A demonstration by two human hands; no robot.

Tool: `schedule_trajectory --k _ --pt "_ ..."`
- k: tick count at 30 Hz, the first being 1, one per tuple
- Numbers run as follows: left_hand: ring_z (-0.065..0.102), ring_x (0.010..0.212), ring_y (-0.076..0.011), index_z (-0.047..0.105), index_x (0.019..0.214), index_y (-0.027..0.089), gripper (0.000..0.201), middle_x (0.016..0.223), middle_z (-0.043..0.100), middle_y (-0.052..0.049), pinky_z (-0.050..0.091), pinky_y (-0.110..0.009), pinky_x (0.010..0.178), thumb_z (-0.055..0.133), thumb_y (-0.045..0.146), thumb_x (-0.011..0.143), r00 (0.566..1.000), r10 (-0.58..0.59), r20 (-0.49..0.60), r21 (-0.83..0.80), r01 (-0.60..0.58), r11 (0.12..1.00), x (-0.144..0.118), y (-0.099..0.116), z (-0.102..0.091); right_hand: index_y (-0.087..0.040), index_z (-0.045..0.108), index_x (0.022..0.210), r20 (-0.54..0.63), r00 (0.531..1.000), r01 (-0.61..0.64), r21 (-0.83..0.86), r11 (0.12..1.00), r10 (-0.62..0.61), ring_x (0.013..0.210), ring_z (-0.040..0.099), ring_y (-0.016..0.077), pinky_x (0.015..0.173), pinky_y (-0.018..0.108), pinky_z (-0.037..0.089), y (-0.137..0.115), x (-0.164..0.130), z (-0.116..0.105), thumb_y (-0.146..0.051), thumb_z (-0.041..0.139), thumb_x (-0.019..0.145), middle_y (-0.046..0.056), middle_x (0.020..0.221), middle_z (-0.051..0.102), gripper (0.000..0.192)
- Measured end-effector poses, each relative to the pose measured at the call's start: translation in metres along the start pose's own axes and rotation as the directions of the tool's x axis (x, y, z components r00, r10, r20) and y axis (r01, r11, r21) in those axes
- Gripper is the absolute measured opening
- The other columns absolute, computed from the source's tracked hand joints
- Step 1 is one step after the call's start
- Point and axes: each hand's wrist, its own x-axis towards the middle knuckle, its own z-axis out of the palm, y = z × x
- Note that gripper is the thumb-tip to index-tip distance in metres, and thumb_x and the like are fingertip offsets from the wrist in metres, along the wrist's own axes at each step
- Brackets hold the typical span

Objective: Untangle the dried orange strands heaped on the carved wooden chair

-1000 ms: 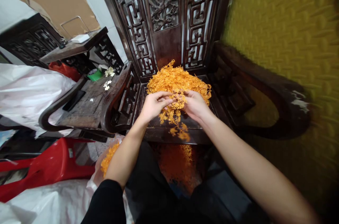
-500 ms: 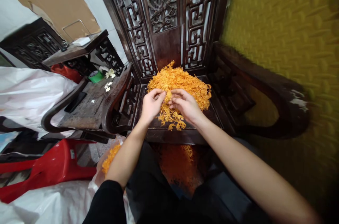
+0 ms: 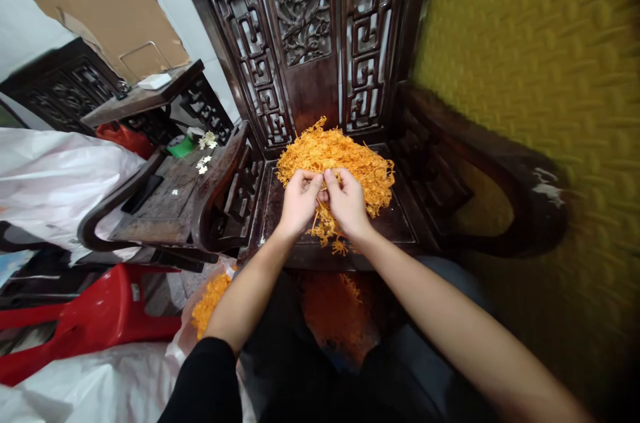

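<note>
A heap of small orange branched pieces, plastic-looking, lies on the seat of a dark carved wooden chair. My left hand and my right hand meet at the near side of the heap, thumbs almost touching. Both are closed in a pinch on an orange piece, mostly hidden by the fingers. Loose orange pieces hang together just below my hands, toward the seat's front edge.
Wooden armrests flank the seat. At left, a second chair bears white pieces and a green tape roll. A red plastic stool, white sacks and a bag of orange pieces stand lower left.
My hands have come closer together and turned inward, with the thumbs now nearly meeting. The strands below them have shifted slightly to the right.
</note>
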Motion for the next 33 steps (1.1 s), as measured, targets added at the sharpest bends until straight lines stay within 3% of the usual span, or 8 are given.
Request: schedule_trajectory --k 6,12,17,22,24,27,30,33 --pt "0.057 0.057 -0.0094 0.060 0.085 0.014 0.031 0.065 0.061 0.001 0.041 -0.021 0.055 0.079 0.037 0.079 0.987 -0.146 0.067 -0.225 0.158 0.961 0.002 0.002 -0.003 -0.021 0.059 0.092 0.011 0.987 -0.155 0.335 0.929 0.161 0.049 0.048 0.0095 0.044 0.023 0.037 -0.001 0.005 0.003 -0.045 0.071 0.084 -0.005 0.064 0.053 0.028" --pt "0.052 0.057 -0.0068 0.058 0.079 0.012 0.020 0.068 0.056 0.001 0.038 -0.020 0.054 0.077 0.019 0.080 0.943 -0.283 0.178 -0.444 0.333 0.832 0.003 0.011 -0.002 -0.016 0.068 0.077 -0.018 0.987 -0.144 0.325 0.935 0.158 0.048 0.043 0.0057 0.042 0.020 0.032 -0.008 0.015 -0.003 -0.038 0.083 0.069 -0.003 0.063 0.055 0.028" --pt "0.044 0.054 -0.0045 0.055 0.072 0.011 0.016 0.070 0.049 0.000 0.033 -0.018 0.051 0.067 0.009 0.083 0.934 -0.276 0.225 -0.542 0.356 0.761 0.000 0.027 -0.003 -0.015 0.070 0.074 -0.063 0.994 -0.075 0.246 0.966 0.093 0.048 0.040 0.0050 0.042 0.019 0.026 -0.009 0.032 -0.014 -0.032 0.080 0.073 -0.002 0.062 0.055 0.020" --pt "0.035 0.051 -0.0037 0.050 0.068 0.013 0.021 0.066 0.041 0.002 0.027 -0.018 0.048 0.066 0.009 0.080 0.985 -0.113 0.132 -0.639 0.172 0.750 -0.001 0.045 -0.031 -0.013 0.068 0.075 -0.342 0.912 -0.117 0.315 0.942 0.228 0.044 0.039 0.0034 0.038 0.015 0.026 -0.015 0.063 -0.071 -0.014 0.076 0.073 -0.004 0.057 0.053 0.008" --pt "0.037 0.051 -0.0042 0.051 0.069 0.014 0.020 0.068 0.043 0.001 0.028 -0.018 0.048 0.067 0.011 0.080 0.975 -0.144 0.170 -0.619 0.219 0.754 -0.001 0.042 -0.036 -0.013 0.069 0.079 -0.281 0.915 -0.175 0.370 0.913 0.289 0.045 0.044 0.0035 0.039 0.013 0.034 -0.019 0.064 -0.084 -0.012 0.076 0.075 -0.003 0.059 0.055 0.009" --pt "0.043 0.055 -0.0054 0.054 0.075 0.014 0.016 0.072 0.047 0.000 0.033 -0.019 0.050 0.070 0.013 0.080 0.927 -0.235 0.293 -0.541 0.363 0.758 0.000 0.029 -0.028 -0.014 0.069 0.085 -0.080 0.933 -0.289 0.418 0.861 0.352 0.054 0.057 0.0059 0.050 0.016 0.052 -0.026 0.052 -0.076 -0.013 0.074 0.082 -0.001 0.067 0.060 0.006" --pt "0.047 0.056 -0.0060 0.060 0.086 0.013 0.014 0.075 0.051 0.000 0.034 -0.019 0.050 0.072 0.018 0.081 0.914 -0.261 0.311 -0.488 0.389 0.781 0.000 0.021 -0.016 -0.017 0.068 0.091 0.088 0.926 -0.367 0.424 0.828 0.366 0.066 0.067 0.0107 0.068 0.026 0.064 -0.031 0.038 -0.061 -0.019 0.071 0.088 0.000 0.075 0.064 0.005" --pt "0.045 0.053 -0.0051 0.061 0.090 0.013 0.020 0.073 0.050 0.002 0.029 -0.019 0.046 0.073 0.026 0.081 0.920 -0.265 0.288 -0.464 0.376 0.803 -0.001 0.020 -0.011 -0.020 0.068 0.099 0.203 0.917 -0.400 0.427 0.811 0.344 0.073 0.070 0.0127 0.077 0.033 0.065 -0.034 0.033 -0.053 -0.023 0.072 0.089 -0.002 0.078 0.065 0.012"
